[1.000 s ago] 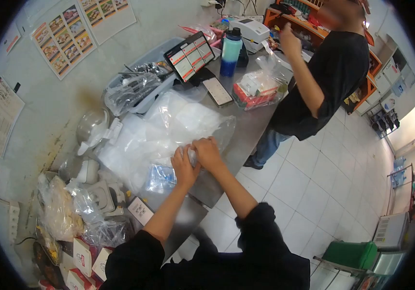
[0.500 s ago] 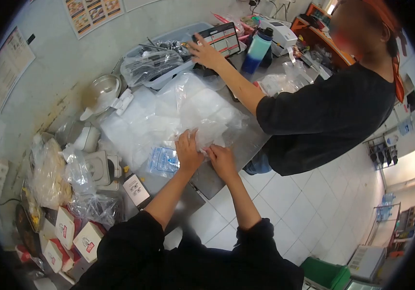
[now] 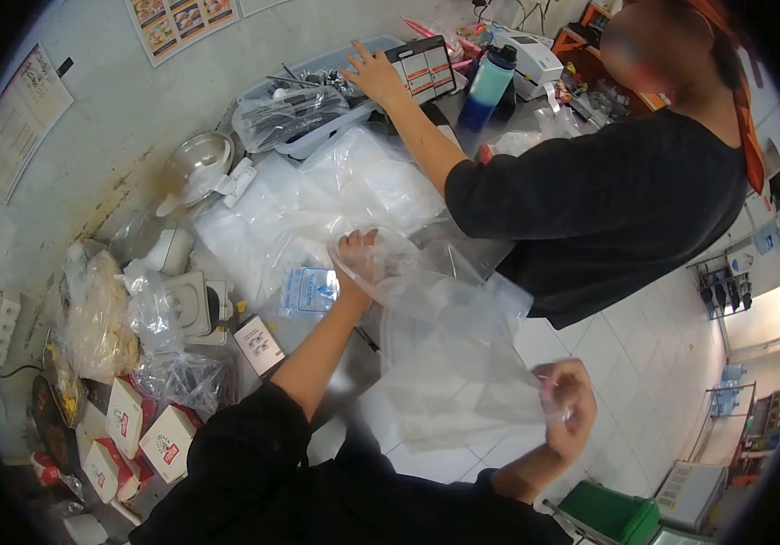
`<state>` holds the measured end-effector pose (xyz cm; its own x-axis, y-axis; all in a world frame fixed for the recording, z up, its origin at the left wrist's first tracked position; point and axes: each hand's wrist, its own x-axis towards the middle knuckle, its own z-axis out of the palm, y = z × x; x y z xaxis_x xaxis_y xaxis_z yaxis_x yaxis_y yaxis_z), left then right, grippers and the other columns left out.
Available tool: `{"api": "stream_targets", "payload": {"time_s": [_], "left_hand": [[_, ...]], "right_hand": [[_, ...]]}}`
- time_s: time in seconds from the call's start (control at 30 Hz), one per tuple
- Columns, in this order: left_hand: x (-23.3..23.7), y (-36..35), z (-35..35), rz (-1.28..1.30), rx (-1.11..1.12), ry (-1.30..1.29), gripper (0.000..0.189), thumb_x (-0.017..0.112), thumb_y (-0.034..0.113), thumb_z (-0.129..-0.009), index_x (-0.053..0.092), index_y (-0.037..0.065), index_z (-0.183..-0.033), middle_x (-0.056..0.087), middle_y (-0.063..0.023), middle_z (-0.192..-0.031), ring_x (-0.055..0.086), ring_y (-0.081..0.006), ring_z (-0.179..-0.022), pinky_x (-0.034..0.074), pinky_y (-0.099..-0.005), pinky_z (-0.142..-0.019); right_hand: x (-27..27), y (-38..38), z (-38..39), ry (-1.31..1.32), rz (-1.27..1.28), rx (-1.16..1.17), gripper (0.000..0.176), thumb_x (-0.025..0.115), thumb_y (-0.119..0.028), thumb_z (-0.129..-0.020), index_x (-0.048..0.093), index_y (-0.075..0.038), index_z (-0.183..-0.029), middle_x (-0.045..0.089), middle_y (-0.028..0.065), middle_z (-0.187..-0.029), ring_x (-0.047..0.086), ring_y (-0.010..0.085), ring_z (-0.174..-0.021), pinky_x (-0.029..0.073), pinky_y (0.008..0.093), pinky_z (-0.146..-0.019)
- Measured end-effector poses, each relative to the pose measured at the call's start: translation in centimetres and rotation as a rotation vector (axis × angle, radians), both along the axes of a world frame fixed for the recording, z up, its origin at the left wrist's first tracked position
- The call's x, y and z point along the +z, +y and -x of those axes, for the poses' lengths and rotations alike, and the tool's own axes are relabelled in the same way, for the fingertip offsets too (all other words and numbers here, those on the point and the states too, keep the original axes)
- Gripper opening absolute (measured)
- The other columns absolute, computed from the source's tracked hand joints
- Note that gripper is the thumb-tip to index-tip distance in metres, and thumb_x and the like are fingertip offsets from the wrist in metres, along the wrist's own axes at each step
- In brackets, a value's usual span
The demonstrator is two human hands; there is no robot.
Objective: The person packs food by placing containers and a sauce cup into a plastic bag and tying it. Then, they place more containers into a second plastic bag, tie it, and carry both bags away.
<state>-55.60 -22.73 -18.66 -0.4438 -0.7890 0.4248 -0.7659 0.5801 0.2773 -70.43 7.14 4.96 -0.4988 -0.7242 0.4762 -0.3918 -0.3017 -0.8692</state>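
Note:
A clear plastic bag (image 3: pixel 449 354) hangs stretched between my two hands, over the table's front edge and the floor. My right hand (image 3: pixel 570 409) pinches its lower right edge, fingers bent against the thumb. At the bag's other end, my left hand (image 3: pixel 360 263) has curled fingers on the film, partly veiled by it. Behind that hand lies a pile of clear plastic bags (image 3: pixel 272 204) on the metal table. A plastic packet with blue print (image 3: pixel 310 291) rests beside my left wrist.
A co-worker (image 3: pixel 590 191) on the right reaches across the pile towards a tablet (image 3: pixel 422 71) and a tub (image 3: pixel 322 136). A blue bottle (image 3: pixel 488 89) stands behind their arm. Left are a phone (image 3: pixel 259 345), printed boxes (image 3: pixel 168 445) and a metal bowl (image 3: pixel 201 159).
My right hand has swung right and towards me, drawing the plastic bag off the pile and spreading it out. My left hand stays near its place. The co-worker's arm has shifted slightly.

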Motion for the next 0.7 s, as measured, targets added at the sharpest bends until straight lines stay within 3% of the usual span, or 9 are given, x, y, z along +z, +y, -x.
{"api": "stream_targets", "payload": {"time_s": [0.1,0.13,0.2,0.3,0.37,0.43,0.53,0.6,0.7], "left_hand": [[1.8,-0.5,-0.2,0.066,-0.073,0.049,0.046,0.058,0.028,-0.075,0.050,0.009,-0.116,0.053,-0.0092,-0.105,0.048,-0.0247,-0.090,0.041,-0.0315,-0.078],[0.0,-2.2,-0.4,-0.041,-0.115,0.121,0.045,0.058,0.029,-0.075,0.050,0.009,-0.114,0.054,-0.0090,-0.103,0.049,-0.0237,-0.087,0.041,-0.0311,-0.076],[-4.7,-5.8,-0.7,-0.149,-0.177,0.175,0.043,0.059,0.029,-0.075,0.051,0.009,-0.112,0.056,-0.0089,-0.098,0.052,-0.0221,-0.084,0.043,-0.0309,-0.073],[-2.9,-5.9,-0.7,0.056,-0.178,-0.044,0.046,0.060,0.027,-0.075,0.051,0.009,-0.117,0.058,-0.0096,-0.095,0.056,-0.0214,-0.080,0.045,-0.0327,-0.071],[-1.1,-7.4,-1.5,-0.584,-0.530,0.418,0.049,0.060,0.022,-0.075,0.050,0.011,-0.122,0.059,-0.0124,-0.099,0.058,-0.0241,-0.083,0.047,-0.0341,-0.075],[2.1,-6.7,-1.9,-0.944,-0.570,0.431,0.053,0.058,0.015,-0.076,0.048,0.015,-0.127,0.058,-0.0167,-0.105,0.058,-0.0282,-0.091,0.047,-0.0362,-0.081],[8.4,-7.0,-3.3,-0.467,-0.417,-0.218,0.052,0.055,0.006,-0.075,0.051,0.014,-0.125,0.052,-0.0209,-0.117,0.053,-0.0343,-0.104,0.047,-0.0403,-0.085],[14.2,-3.2,-3.6,-0.337,-0.096,-0.298,0.052,0.053,0.006,-0.075,0.050,0.016,-0.126,0.045,-0.0176,-0.126,0.048,-0.0351,-0.112,0.045,-0.0441,-0.087],[18.5,6.8,-3.5,-0.206,-0.332,0.063,0.051,0.058,0.021,-0.078,0.047,0.021,-0.128,0.039,-0.0128,-0.133,0.040,-0.0369,-0.120,0.039,-0.0526,-0.094]], "right_hand": [[-1.4,1.6,0.4,-0.024,0.028,-0.450,0.013,0.062,-0.004,-0.075,0.049,-0.003,-0.073,0.057,0.0102,-0.087,0.054,0.0155,-0.066,0.046,0.0289,-0.058],[-1.9,3.4,1.2,-0.232,0.048,-0.723,0.013,0.056,-0.012,-0.084,0.051,-0.002,-0.091,0.057,0.0116,-0.089,0.056,0.0143,-0.072,0.048,0.0255,-0.057],[-1.9,4.8,1.4,-0.070,0.133,-0.980,0.020,0.054,-0.018,-0.087,0.050,-0.002,-0.099,0.058,0.0106,-0.088,0.055,0.0116,-0.067,0.045,0.0218,-0.051],[-3.3,5.2,0.5,-0.100,0.188,-0.948,0.033,0.047,-0.034,-0.093,0.050,-0.003,-0.106,0.059,0.0083,-0.084,0.055,0.0094,-0.061,0.043,0.0196,-0.042],[-4.8,7.6,1.8,-0.523,0.001,-0.640,0.036,0.045,-0.037,-0.094,0.050,-0.004,-0.107,0.059,0.0064,-0.080,0.055,0.0082,-0.062,0.045,0.0200,-0.043],[-3.9,9.6,1.2,-0.820,0.030,-0.635,0.033,0.045,-0.036,-0.095,0.051,-0.005,-0.105,0.059,0.0054,-0.078,0.054,0.0061,-0.061,0.044,0.0190,-0.044],[-8.3,12.5,2.8,-1.146,0.327,-0.178,0.031,0.044,-0.025,-0.095,0.048,-0.001,-0.114,0.057,0.0070,-0.092,0.053,0.0072,-0.073,0.044,0.0193,-0.060],[-10.9,12.4,2.6,-1.238,0.495,0.199,0.033,0.045,-0.022,-0.095,0.047,0.001,-0.119,0.057,0.0074,-0.100,0.054,0.0088,-0.081,0.045,0.0207,-0.069],[-12.0,9.0,-0.6,-0.332,0.021,-0.355,0.041,0.047,-0.030,-0.093,0.046,-0.001,-0.121,0.055,0.0079,-0.105,0.054,0.0147,-0.091,0.046,0.0269,-0.079]]}}
